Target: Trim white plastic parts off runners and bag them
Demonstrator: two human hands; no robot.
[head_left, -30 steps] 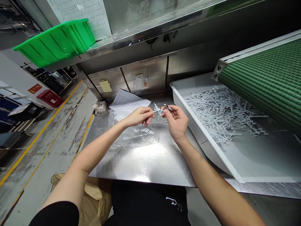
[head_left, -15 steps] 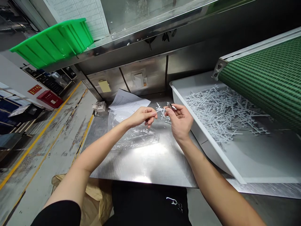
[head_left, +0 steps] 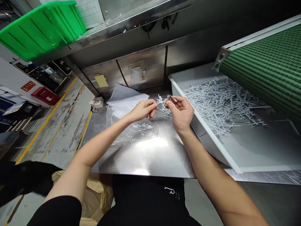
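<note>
My left hand (head_left: 144,110) is closed in a pinch at one end of a small branched white plastic piece (head_left: 160,100). My right hand (head_left: 182,112) grips a small metal nail clipper (head_left: 171,98) between thumb and fingers, its head close beside the white piece. Both hands hover over the metal table (head_left: 150,160). Below them, more white plastic pieces (head_left: 166,112) lie on the tabletop. To the right, a white tray (head_left: 209,138) holds a heap of similar branched pieces (head_left: 211,106).
A green conveyor belt (head_left: 265,59) overhangs the tray. Printed paper (head_left: 127,97) and a clear plastic bag (head_left: 134,133) lie left of my hands. A green bin (head_left: 44,28) sits on the upper shelf. A brown sack (head_left: 94,197) stands below the table edge.
The view has shifted slightly, so the scene sits a little higher. Both hands keep nearly the same pose around the white piece. A dark blurred shape has appeared at the lower left.
</note>
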